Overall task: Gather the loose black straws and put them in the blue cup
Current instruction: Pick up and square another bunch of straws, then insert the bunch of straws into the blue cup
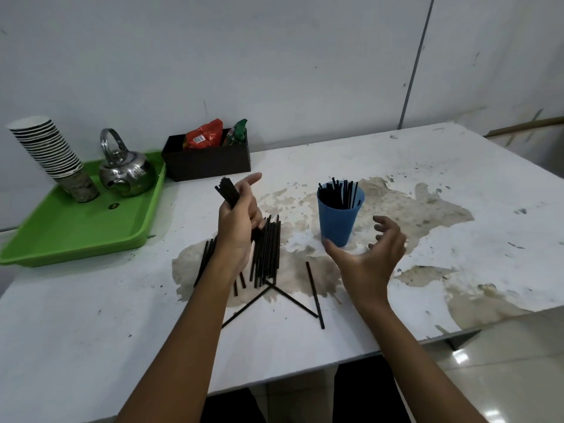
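A blue cup [338,216] stands upright on the white table [427,166], with several black straws sticking out of its top. My left hand [236,221] is raised left of the cup and holds a bundle of black straws [228,192], their ends poking up above my fist. Under and beside that hand a pile of loose black straws [268,248] lies on the table. A few single straws [315,294] lie nearer to me. My right hand [370,257] hovers just right of and in front of the cup, fingers spread and curled, holding nothing.
A green tray [76,230] at the left carries a steel kettle [126,172] and a stack of paper cups [48,148]. A dark box [207,160] with snack packets stands against the wall. The table's surface is stained and peeling; its front edge runs near my forearms.
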